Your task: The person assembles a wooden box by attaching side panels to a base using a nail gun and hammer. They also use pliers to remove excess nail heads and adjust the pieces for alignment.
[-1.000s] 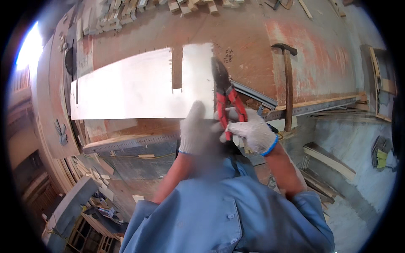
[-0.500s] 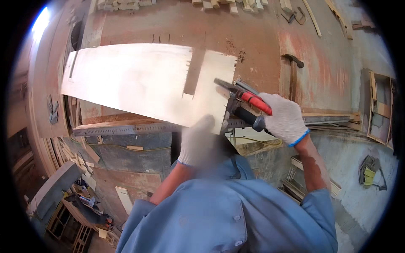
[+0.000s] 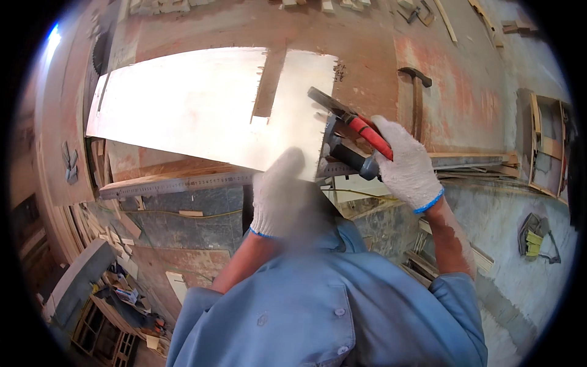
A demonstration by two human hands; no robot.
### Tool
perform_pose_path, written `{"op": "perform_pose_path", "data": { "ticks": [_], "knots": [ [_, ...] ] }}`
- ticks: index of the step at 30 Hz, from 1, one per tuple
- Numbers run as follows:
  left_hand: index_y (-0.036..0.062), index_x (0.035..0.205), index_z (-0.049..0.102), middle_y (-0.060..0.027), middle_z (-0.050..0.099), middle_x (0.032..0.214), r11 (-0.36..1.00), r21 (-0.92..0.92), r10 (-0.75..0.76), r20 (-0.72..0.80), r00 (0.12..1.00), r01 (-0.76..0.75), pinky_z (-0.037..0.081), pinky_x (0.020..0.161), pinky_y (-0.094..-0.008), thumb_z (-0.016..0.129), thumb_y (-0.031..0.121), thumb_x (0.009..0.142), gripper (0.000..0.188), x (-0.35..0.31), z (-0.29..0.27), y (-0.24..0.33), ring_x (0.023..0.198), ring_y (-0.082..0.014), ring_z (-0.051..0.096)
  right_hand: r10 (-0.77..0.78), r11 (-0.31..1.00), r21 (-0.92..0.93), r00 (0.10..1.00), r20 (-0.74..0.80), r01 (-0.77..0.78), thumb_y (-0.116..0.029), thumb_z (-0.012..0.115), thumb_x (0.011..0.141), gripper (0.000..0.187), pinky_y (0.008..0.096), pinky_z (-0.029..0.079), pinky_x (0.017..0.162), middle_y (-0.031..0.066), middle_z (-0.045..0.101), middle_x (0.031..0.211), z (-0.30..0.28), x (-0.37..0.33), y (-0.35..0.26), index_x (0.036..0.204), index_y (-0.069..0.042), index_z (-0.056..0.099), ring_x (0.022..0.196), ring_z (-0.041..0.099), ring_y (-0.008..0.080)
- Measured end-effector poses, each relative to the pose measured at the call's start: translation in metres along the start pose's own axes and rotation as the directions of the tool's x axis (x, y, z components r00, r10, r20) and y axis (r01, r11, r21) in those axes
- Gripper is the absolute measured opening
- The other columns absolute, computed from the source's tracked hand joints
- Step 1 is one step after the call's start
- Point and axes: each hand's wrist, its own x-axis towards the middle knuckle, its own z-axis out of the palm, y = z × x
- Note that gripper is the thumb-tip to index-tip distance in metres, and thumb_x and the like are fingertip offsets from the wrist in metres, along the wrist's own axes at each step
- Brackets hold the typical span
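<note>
A pale flat board [image 3: 177, 110], with a slot and ragged right edge, lies across the workbench before me. My left hand [image 3: 276, 194], in a white knit glove, grips its near edge with the thumb on top; blur hides the other fingers. My right hand [image 3: 408, 164], also gloved, is closed around red-handled pliers [image 3: 370, 136]. Their metal head points left over the board's right end. Just below the pliers is a black tool with a grey end cap [image 3: 354, 160]; its kind and support are unclear.
A claw hammer [image 3: 417, 101] lies on the bench right of the board. A long steel ruler [image 3: 183, 183] runs along the front edge. Wood offcuts [image 3: 162, 6] sit at the far side, a circular saw blade [image 3: 98, 54] at far left, and a wooden frame [image 3: 548, 147] at right.
The whole view has shifted slightly, with bench things appearing higher and a little further left. The pliers' head has moved a little away from me. Both hands keep their grips.
</note>
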Motion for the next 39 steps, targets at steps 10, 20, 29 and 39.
{"op": "perform_pose_path", "data": {
  "ticks": [10, 20, 29, 39],
  "knots": [
    [-0.0005, 0.108, 0.068, -0.0144, 0.071, 0.093, 0.946, 0.115, 0.3, 0.039, 0.953, -0.303, 0.054, 0.068, -0.0372, 0.063, 0.007, 0.094, 0.017, 0.049, 0.01, -0.069, 0.078, -0.0266, 0.068, -0.139, 0.82, -0.571, 0.977, -0.159, 0.024, -0.003, 0.064, 0.087, 0.064, 0.0454, 0.054, 0.105, 0.0235, 0.054, 0.147, 0.03, 0.009, 0.017, 0.149, 0.002, 0.048, 0.133, 0.055, 0.0391],
    [-0.0001, 0.121, 0.071, -0.01, 0.07, 0.094, 0.998, -0.058, 0.032, 0.009, 0.999, -0.031, 0.055, 0.074, -0.0366, 0.061, 0.01, 0.1, 0.025, 0.049, 0.01, -0.085, 0.084, -0.019, 0.064, 0.1, 0.826, -0.563, 0.992, 0.075, -0.041, -0.018, 0.074, 0.083, 0.048, 0.0516, 0.057, 0.071, 0.0172, 0.071, 0.098, 0.048, 0.012, 0.024, 0.127, -0.007, 0.056, 0.089, 0.073, 0.0382],
    [0.0026, 0.111, 0.072, -0.0056, 0.072, 0.097, 0.98, 0.197, -0.039, 0.143, 0.989, 0.01, 0.054, 0.066, -0.0298, 0.077, 0.017, 0.094, 0.023, 0.029, -0.037, -0.106, 0.083, -0.0166, 0.069, 0.147, 0.95, 0.154, 0.826, 0.545, -0.271, -0.017, 0.067, 0.088, 0.029, 0.0416, 0.058, 0.062, 0.0181, 0.076, 0.093, 0.042, 0.018, 0.033, 0.113, -0.002, 0.066, 0.075, 0.075, 0.0303],
    [0.0043, 0.124, 0.072, -0.0139, 0.073, 0.118, 0.864, -0.41, -0.268, 0.119, 0.956, 0.293, 0.054, 0.089, -0.0375, 0.071, 0.01, 0.093, 0.032, 0.008, -0.076, -0.103, 0.102, -0.025, 0.069, 0.089, 0.213, 0.623, 0.65, 0.755, -0.753, -0.015, 0.071, 0.091, 0.043, 0.0289, 0.056, 0.057, 0.0153, 0.073, 0.101, -0.011, 0.024, 0.042, 0.128, 0.002, 0.06, 0.077, 0.074, 0.0201]
  ]
}}
